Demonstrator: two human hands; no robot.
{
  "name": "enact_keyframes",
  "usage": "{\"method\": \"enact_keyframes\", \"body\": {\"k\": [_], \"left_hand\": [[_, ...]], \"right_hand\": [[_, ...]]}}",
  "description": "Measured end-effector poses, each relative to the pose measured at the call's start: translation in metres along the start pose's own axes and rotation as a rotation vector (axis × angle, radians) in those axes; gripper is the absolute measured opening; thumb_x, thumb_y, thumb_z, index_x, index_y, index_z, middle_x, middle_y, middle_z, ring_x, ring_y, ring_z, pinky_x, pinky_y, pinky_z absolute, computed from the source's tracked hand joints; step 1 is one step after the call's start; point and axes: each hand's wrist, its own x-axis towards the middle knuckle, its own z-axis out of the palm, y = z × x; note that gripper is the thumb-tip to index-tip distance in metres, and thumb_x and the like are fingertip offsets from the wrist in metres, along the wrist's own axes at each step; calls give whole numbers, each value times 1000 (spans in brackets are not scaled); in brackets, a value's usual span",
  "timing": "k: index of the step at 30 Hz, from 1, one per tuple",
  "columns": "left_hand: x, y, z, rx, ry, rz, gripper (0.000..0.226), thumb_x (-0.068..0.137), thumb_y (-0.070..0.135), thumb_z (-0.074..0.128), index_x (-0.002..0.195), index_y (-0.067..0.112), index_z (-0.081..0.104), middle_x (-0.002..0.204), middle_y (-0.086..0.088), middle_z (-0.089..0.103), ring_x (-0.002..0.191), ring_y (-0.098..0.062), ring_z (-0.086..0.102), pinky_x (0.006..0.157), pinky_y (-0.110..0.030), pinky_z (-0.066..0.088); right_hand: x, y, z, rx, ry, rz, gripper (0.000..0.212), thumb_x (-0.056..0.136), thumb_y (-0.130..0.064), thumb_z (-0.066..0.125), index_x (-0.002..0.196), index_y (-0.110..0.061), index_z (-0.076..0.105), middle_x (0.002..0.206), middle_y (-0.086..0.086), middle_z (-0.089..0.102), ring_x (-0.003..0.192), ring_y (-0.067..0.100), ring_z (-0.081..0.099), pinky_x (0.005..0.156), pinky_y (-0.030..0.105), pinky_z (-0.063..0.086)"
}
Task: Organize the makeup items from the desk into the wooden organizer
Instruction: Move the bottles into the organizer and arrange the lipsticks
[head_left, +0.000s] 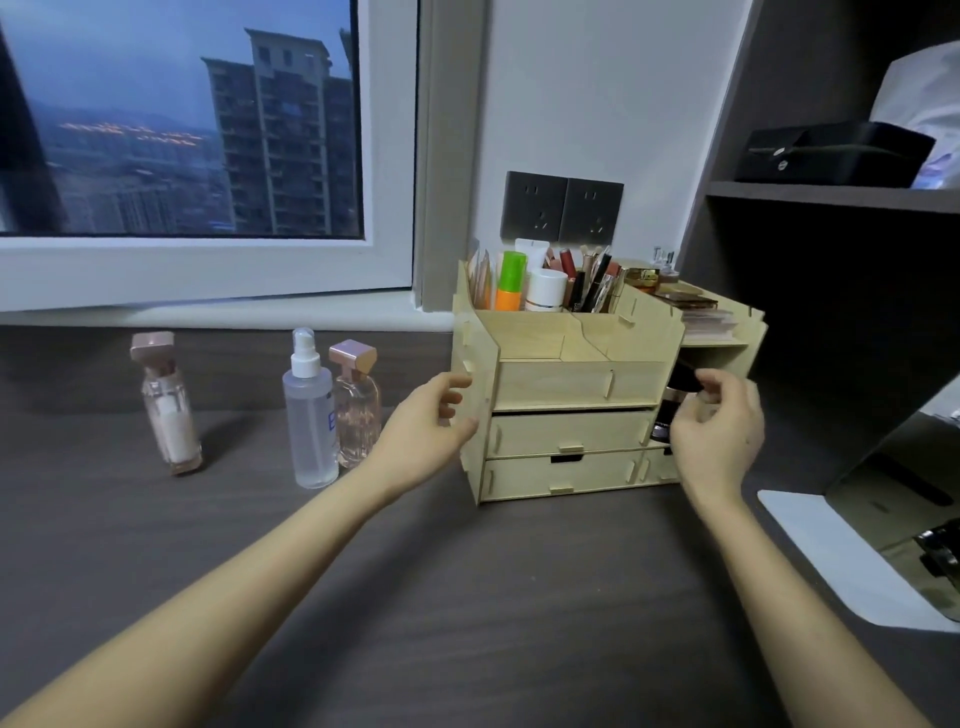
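The pale wooden organizer (566, 384) stands on the dark desk, right of centre. Its top slots hold tubes, brushes and lipsticks (582, 283), and its front drawers are shut. My left hand (428, 415) grips the organizer's left side wall. At the open right-hand compartment, the fingers of my right hand (722, 431) curl on a dark container (675, 387) that stands there. To the left on the desk stand a clear spray bottle (310, 415) and two perfume bottles with rose-gold caps (356, 410) (167, 405).
A window sill runs along the back left, and two dark wall sockets (561, 208) sit behind the organizer. A dark shelf unit (831, 197) with a black box rises on the right. A tilted mirror on a white base (800, 525) stands at the front right.
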Motion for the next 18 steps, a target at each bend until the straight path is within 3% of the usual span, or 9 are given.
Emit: {"method": "enact_keyframes", "body": {"k": [4, 7, 9, 11, 13, 18], "left_hand": [[-22, -22, -17, 104, 73, -78, 27, 86, 15, 58, 113, 12, 62, 109, -2, 63, 92, -12, 58, 79, -17, 40], [-36, -46, -36, 141, 252, -190, 7, 81, 13, 60, 81, 13, 67, 83, 2, 69, 78, -14, 60, 69, -21, 40], [-43, -62, -52, 135, 370, -264, 10, 79, 14, 61, 69, 11, 63, 68, 4, 64, 71, -17, 59, 65, -25, 39], [-44, -76, -67, 124, 438, -306, 9, 77, 14, 62, 70, 9, 61, 67, 4, 62, 71, -20, 58, 65, -29, 42], [-41, -87, -78, 125, 471, -332, 7, 77, 14, 64, 79, 7, 61, 77, -1, 64, 77, -23, 60, 68, -31, 44], [-21, -102, -82, 111, 402, -315, 46, 76, 21, 71, 115, 8, 52, 114, -7, 60, 99, -20, 56, 79, -30, 44]], "right_hand": [[-41, -51, -5, 191, -52, -302, 15, 82, -2, 55, 97, -2, 60, 85, 8, 56, 74, 23, 54, 64, 34, 43], [-77, -93, 7, 364, -247, -360, 13, 82, -8, 54, 93, -6, 62, 81, 5, 59, 69, 13, 52, 63, 24, 44], [-105, -116, 23, 441, -417, -355, 12, 83, -12, 56, 92, -10, 63, 82, 0, 59, 69, 7, 52, 63, 15, 44], [-128, -134, 45, 447, -583, -336, 15, 83, -14, 58, 98, -12, 62, 88, -3, 59, 72, 5, 53, 68, 17, 48], [-139, -147, 71, 396, -715, -245, 27, 85, -16, 61, 111, -11, 58, 105, 3, 60, 86, 12, 58, 78, 32, 53], [-132, -167, 130, 229, -870, -5, 62, 87, -27, 61, 140, -10, 34, 140, 10, 46, 122, 27, 50, 100, 37, 42]]}}
